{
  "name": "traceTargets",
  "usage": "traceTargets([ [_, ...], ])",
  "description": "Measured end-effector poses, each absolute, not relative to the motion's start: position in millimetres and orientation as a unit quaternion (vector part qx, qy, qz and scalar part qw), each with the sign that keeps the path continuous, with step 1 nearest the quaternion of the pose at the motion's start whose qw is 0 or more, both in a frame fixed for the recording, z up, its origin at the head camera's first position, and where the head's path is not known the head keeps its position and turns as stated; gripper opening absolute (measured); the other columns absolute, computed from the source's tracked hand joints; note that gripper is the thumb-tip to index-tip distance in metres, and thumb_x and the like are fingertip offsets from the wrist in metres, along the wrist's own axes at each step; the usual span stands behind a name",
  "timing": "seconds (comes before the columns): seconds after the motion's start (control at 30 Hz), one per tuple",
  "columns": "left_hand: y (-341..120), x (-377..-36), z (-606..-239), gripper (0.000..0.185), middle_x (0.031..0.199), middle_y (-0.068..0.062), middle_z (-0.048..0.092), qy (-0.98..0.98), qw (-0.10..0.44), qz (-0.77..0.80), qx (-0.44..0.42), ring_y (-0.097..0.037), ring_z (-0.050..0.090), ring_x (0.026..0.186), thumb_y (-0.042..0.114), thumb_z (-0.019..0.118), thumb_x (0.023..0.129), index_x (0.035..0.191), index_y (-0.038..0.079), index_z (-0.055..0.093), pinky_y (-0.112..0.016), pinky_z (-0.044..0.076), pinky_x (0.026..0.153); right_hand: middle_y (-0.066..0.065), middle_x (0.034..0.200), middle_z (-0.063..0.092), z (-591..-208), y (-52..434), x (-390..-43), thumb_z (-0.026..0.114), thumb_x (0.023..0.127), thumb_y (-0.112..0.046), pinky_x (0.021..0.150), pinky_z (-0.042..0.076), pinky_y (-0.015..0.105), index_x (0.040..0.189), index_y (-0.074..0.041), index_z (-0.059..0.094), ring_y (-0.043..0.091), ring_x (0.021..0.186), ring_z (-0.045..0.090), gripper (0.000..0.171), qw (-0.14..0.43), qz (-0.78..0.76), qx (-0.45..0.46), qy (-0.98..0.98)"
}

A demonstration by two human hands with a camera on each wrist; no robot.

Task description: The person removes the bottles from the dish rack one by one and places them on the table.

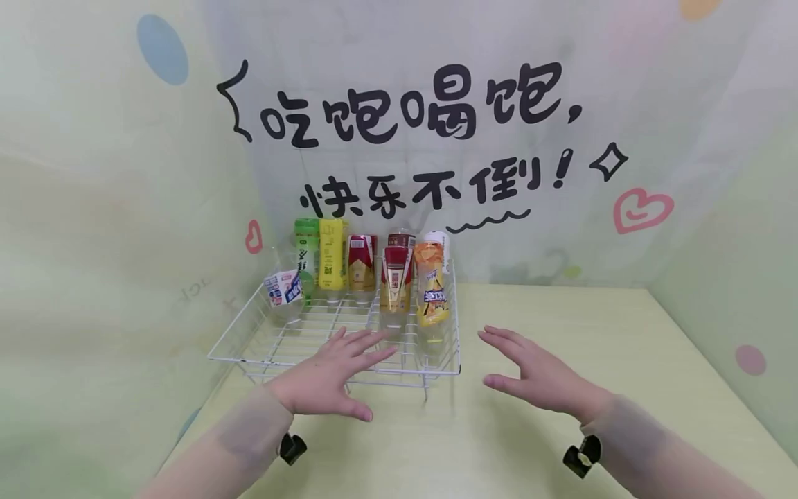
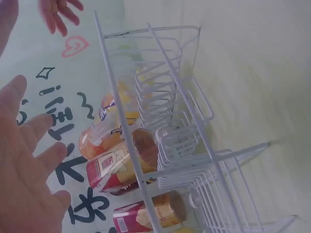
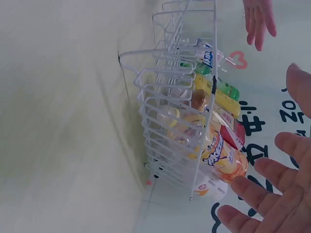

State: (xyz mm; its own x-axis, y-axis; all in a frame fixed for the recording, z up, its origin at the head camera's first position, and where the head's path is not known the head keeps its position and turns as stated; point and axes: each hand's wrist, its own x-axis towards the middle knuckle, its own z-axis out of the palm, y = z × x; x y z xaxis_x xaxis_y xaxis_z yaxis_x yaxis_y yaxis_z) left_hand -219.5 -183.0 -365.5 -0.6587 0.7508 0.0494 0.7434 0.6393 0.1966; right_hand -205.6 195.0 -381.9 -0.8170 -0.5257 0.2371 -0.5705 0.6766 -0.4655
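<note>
Left hand [image 1: 324, 378] hovers flat, fingers spread, over the white wire rack's [image 1: 249, 357] front edge at 7 o'clock; right hand [image 1: 539, 374], equally spread, holds nothing at 5 o'clock above the pale green bench [image 1: 561, 319]. Left wrist view: orange-labelled plastic bottle [image 2: 104, 133] lies in the rack. Right wrist view: same bottle beside spread fingertips [image 3: 243, 187].

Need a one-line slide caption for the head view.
Two open hands, left hand and right hand, hover at a white wire rack holding upside-down drink bottles on a pale green table.
</note>
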Motion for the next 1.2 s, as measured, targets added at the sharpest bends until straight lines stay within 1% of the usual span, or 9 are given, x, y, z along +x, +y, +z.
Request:
traceTargets([
  [0.2, -203, -221, -377, 0.093, 0.159, -0.003, 0.021, 0.915, -0.011, 0.165, 0.369, -0.032, 0.021, 0.143, 0.070, 0.062, 0.076, 0.152, 0.026, 0.030, -0.060, 0.007, 0.113, 0.010, 0.149, 0.038, -394, 177, -213, 0.061, 0.089, -0.054, 0.104, 0.036, 0.055, 0.147, -0.013, 0.039, 0.034, 0.134, 0.038, 0.074, 0.021, 0.353, 0.221, -0.909],
  [0.37, -222, -223, -386, 0.090, 0.157, -0.005, 0.025, 0.926, -0.033, 0.212, 0.309, -0.038, 0.024, 0.140, 0.064, 0.066, 0.078, 0.151, 0.023, 0.032, -0.065, 0.018, 0.108, 0.010, 0.151, 0.033, -402, 163, -219, 0.062, 0.089, -0.052, 0.102, 0.038, 0.056, 0.151, -0.017, 0.031, 0.034, 0.132, 0.040, 0.078, -0.015, 0.417, 0.171, -0.892],
  [0.5, -237, -229, -391, 0.087, 0.156, -0.008, 0.027, 0.932, -0.048, 0.245, 0.264, -0.038, 0.025, 0.140, 0.056, 0.068, 0.082, 0.152, 0.019, 0.030, -0.065, 0.023, 0.106, 0.010, 0.152, 0.029, -408, 152, -226, 0.065, 0.089, -0.048, 0.105, 0.034, 0.057, 0.152, -0.017, 0.028, 0.034, 0.134, 0.038, 0.079, -0.030, 0.453, 0.156, -0.877],
  [0.67, -259, -236, -398, 0.082, 0.155, -0.014, 0.028, 0.930, -0.060, 0.286, 0.224, -0.041, 0.023, 0.140, 0.043, 0.069, 0.086, 0.151, 0.013, 0.029, -0.065, 0.025, 0.105, 0.013, 0.154, 0.025, -415, 138, -232, 0.067, 0.089, -0.040, 0.103, 0.036, 0.058, 0.151, -0.013, 0.027, 0.037, 0.134, 0.035, 0.079, -0.039, 0.491, 0.140, -0.859],
  [0.77, -271, -239, -402, 0.078, 0.154, -0.019, 0.028, 0.927, -0.076, 0.298, 0.215, -0.044, 0.024, 0.138, 0.038, 0.068, 0.088, 0.150, 0.008, 0.030, -0.064, 0.027, 0.104, 0.014, 0.156, 0.020, -420, 132, -235, 0.069, 0.089, -0.039, 0.100, 0.039, 0.058, 0.152, -0.011, 0.025, 0.040, 0.135, 0.033, 0.082, -0.047, 0.513, 0.122, -0.848],
  [0.87, -283, -241, -407, 0.076, 0.153, -0.022, 0.027, 0.925, -0.090, 0.309, 0.202, -0.046, 0.023, 0.137, 0.033, 0.067, 0.090, 0.149, 0.005, 0.030, -0.065, 0.025, 0.105, 0.014, 0.157, 0.016, -424, 127, -237, 0.070, 0.087, -0.040, 0.099, 0.041, 0.057, 0.152, -0.011, 0.023, 0.041, 0.136, 0.031, 0.086, -0.048, 0.532, 0.104, -0.839],
  [0.97, -293, -243, -409, 0.074, 0.151, -0.026, 0.027, 0.927, -0.103, 0.311, 0.181, -0.049, 0.023, 0.136, 0.032, 0.066, 0.090, 0.149, 0.003, 0.031, -0.067, 0.021, 0.105, 0.014, 0.158, 0.013, -428, 123, -237, 0.072, 0.085, -0.040, 0.099, 0.041, 0.057, 0.152, -0.009, 0.023, 0.042, 0.137, 0.029, 0.088, -0.047, 0.544, 0.095, -0.832],
  [1.13, -310, -248, -412, 0.075, 0.150, -0.029, 0.028, 0.938, -0.140, 0.284, 0.143, -0.052, 0.021, 0.135, 0.036, 0.065, 0.090, 0.145, -0.002, 0.034, -0.070, 0.017, 0.102, 0.013, 0.159, 0.010, -432, 120, -236, 0.073, 0.086, -0.035, 0.100, 0.040, 0.058, 0.152, -0.007, 0.024, 0.043, 0.137, 0.028, 0.087, -0.047, 0.556, 0.095, -0.824],
  [1.2, -318, -250, -414, 0.076, 0.149, -0.029, 0.028, 0.942, -0.151, 0.271, 0.125, -0.053, 0.020, 0.135, 0.039, 0.064, 0.090, 0.145, -0.003, 0.034, -0.072, 0.015, 0.101, 0.013, 0.159, 0.010, -433, 120, -236, 0.073, 0.085, -0.036, 0.100, 0.039, 0.058, 0.152, -0.007, 0.024, 0.042, 0.138, 0.027, 0.088, -0.048, 0.559, 0.096, -0.822],
])
